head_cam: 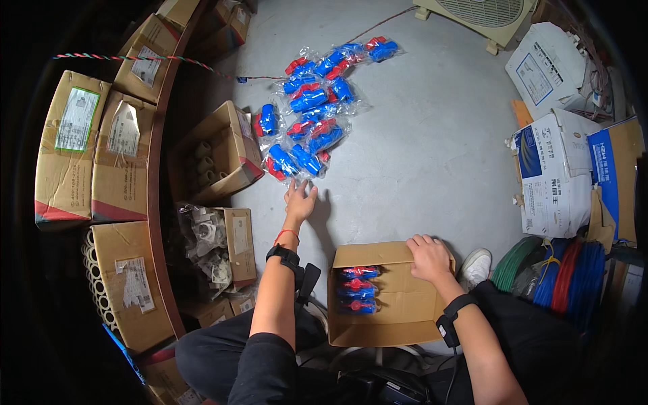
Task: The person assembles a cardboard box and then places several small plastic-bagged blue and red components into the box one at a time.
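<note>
My left hand (300,201) reaches forward over the grey floor, fingers apart, just short of the nearest bagged blue ball valves (283,159) with red handles. Several more of these plastic-wrapped valves (309,100) lie heaped beyond it, trailing toward the far side. Before me stands an open cardboard box (400,291). My right hand (428,257) grips the far rim of this box near its right corner. Inside, along the left wall, three blue valves (359,288) with red handles sit in a row.
At left, a shelf holds cartons (124,283); beside it stand an open box of pipe fittings (217,157) and one of bagged parts (238,248). White boxes (554,172) and wire coils (562,276) line the right. An air-conditioner unit (478,15) stands far off; a twisted wire (202,64) crosses left.
</note>
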A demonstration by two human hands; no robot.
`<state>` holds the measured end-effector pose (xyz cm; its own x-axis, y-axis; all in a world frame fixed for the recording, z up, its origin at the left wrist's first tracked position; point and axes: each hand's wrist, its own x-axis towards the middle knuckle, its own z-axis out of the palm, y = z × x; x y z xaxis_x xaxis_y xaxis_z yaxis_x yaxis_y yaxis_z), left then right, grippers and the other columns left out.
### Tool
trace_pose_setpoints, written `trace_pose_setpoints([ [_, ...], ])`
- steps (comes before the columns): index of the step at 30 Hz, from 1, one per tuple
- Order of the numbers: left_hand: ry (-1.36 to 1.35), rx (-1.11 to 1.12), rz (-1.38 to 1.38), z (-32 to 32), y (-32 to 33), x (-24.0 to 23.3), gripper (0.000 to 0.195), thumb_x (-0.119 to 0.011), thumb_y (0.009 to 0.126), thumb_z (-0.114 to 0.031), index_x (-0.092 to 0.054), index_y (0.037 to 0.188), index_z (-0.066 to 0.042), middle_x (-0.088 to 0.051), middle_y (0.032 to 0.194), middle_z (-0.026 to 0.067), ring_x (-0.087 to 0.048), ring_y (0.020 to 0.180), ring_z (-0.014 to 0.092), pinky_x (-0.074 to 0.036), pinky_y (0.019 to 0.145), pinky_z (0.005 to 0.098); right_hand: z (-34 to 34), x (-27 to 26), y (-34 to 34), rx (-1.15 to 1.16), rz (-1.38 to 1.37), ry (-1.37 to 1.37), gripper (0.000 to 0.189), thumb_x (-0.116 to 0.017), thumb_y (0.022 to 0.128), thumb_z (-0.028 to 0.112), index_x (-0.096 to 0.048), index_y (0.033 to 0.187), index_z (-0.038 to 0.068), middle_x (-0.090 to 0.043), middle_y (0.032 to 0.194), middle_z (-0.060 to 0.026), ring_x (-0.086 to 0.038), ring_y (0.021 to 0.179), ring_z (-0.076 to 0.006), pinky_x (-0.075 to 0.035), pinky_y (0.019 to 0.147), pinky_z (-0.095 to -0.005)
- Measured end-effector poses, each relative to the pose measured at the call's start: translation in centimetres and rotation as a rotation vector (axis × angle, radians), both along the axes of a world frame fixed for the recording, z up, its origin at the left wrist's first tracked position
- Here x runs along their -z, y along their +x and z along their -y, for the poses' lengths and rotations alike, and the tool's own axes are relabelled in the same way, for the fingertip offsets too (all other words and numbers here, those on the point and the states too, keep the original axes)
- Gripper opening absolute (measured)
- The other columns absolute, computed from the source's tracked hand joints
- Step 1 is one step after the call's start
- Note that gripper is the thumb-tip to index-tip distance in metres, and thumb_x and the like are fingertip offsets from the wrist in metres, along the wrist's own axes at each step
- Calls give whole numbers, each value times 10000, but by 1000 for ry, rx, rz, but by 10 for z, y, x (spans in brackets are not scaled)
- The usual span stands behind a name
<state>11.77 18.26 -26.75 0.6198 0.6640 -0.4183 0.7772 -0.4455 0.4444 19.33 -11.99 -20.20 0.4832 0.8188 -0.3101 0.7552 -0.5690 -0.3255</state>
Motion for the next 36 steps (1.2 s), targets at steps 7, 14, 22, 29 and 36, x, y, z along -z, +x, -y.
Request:
trace_pose_setpoints([
  [7, -214, -311, 442, -20, -5, -25, 334, -532, 734, -250, -536, 901, 38, -527, 928, 105, -490, 836, 167, -355, 758, 252, 3, 1, 0, 10, 36, 2, 306, -563, 532, 89, -479, 827, 87, -472, 823, -34, -453, 837, -190, -374, 692, -304],
  [14, -570, -448, 541, -55, -22, -113, 251, -501, 765, -241, -574, 825, -7, -548, 766, 13, -484, 701, 93, -360, 623, 227, 0, 3, 2, -27, -82, -54, 457, -622, 572, 274, -473, 957, 77, -434, 987, -92, -391, 969, -231, -345, 790, -342],
  [22, -844, -42, 349, 12, -5, -249, 260, -540, 737, -238, -570, 870, -17, -577, 777, 31, -525, 690, 74, -406, 663, 187, -33, -81, 30, 49, -206, 417, 631, -592, 607, 419, -402, 1079, 46, -426, 1065, -143, -411, 978, -276, -349, 818, -328],
  [29, -965, 101, 661, 86, -12, -312, 194, -564, 712, -128, -561, 845, 14, -564, 799, 57, -524, 715, 103, -417, 706, 216, -45, -223, 8, 30, -62, 926, 167, -616, 635, 182, -573, 745, 65, -546, 742, -43, -522, 733, -208, -411, 623, -294],
  [36, -752, 319, 815, 129, -36, -339, 229, -630, 652, -99, -563, 842, 10, -567, 789, 53, -522, 731, 99, -411, 701, 206, -6, -258, -15, 117, -233, 1077, 59, -595, 634, 56, -570, 644, 3, -549, 605, -65, -522, 524, -117, -402, 486, -212],
])
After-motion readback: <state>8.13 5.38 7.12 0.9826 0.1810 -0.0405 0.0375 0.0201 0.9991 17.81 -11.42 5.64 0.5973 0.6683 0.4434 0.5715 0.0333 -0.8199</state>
